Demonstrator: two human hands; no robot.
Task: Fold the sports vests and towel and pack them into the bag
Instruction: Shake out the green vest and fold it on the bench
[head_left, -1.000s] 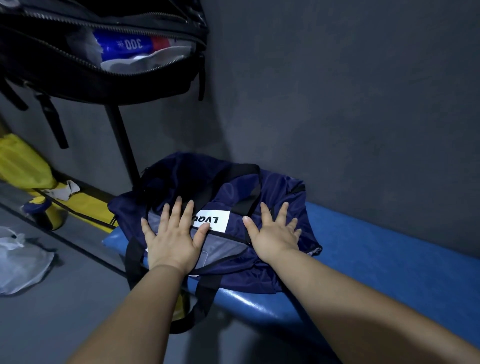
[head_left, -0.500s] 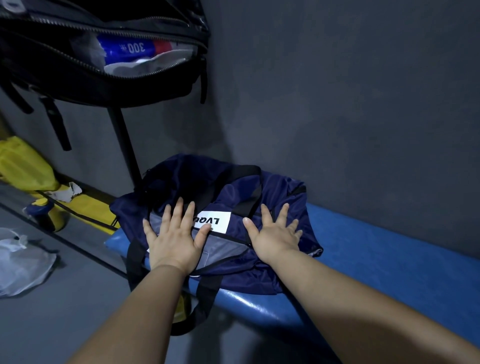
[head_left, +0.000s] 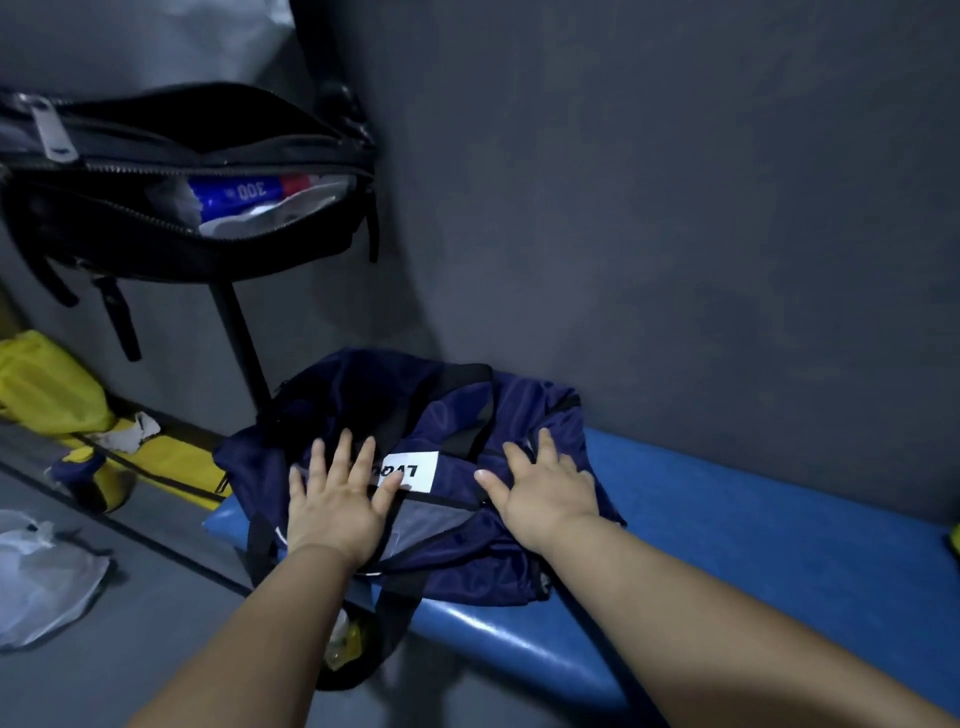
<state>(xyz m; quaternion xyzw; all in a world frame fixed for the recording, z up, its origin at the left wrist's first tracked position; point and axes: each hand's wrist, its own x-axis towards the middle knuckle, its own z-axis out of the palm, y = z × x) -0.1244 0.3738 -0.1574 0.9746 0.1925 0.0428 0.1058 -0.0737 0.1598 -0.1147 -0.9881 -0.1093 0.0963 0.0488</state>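
Head view: navy duffel bag (head_left: 452, 415) lies slumped at the left end of the blue padded counter (head_left: 753, 519), back side close to the grey wall (head_left: 675, 208).
Edges: the bag's left side reaches past the counter's left end; a black strap (head_left: 395, 613) hangs over the front edge toward the floor (head_left: 156, 623).
Open room: bare counter runs right of the bag to the frame edge; a black post (head_left: 241, 348) stands just behind the bag's left corner.
Overhead: black backpack (head_left: 156, 244) up left, zip open, a blue item marked 300 showing inside.
Floor, left: yellow bag (head_left: 47, 384) along the wall; crumpled clear plastic bag (head_left: 41, 577) nearer the camera, well apart from the counter.
Left hand (head_left: 332, 499): palm down, fingers straight and spread, flat on the bag's top; thumb overlaps the white label (head_left: 415, 470).
Right hand (head_left: 545, 493): palm down, fingers spread, flat on the bag's right part.
Hands: apart, label between them, gripping nothing.
Vests, towel: cannot tell.
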